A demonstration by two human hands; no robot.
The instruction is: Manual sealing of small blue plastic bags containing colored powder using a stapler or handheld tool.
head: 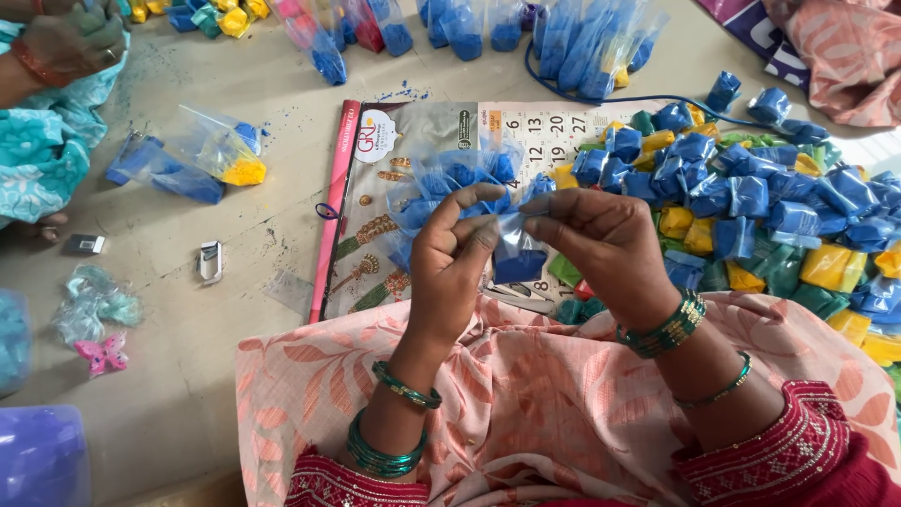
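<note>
Two hands meet above the lap over one small clear plastic packet [517, 253] of blue powder. The left hand [450, 253] pinches the packet's upper left edge between thumb and fingertips, and the right hand [601, 239] pinches its top from the other side — both grips closed on the same packet. The powder sits in the bottom of the packet as a dark blue block; the film above it is creased and see-through.

Beneath the hands lies a wall calendar [413, 178] flat on the floor [169, 347], with a few open clear bags of blue powder [450, 178] resting on it. To the right is a large heap of filled packets [770, 216] — too many to count, mostly blue, with some yellow and green among them. Along the top edge stand more clear bags [572, 42] holding blue powder.

On the left, one loose bag [225, 150] holds yellow and blue powder. Another person's hand [70, 42] shows at the top left corner. One pink butterfly clip [101, 355] lies on the floor near the lower left.
</note>
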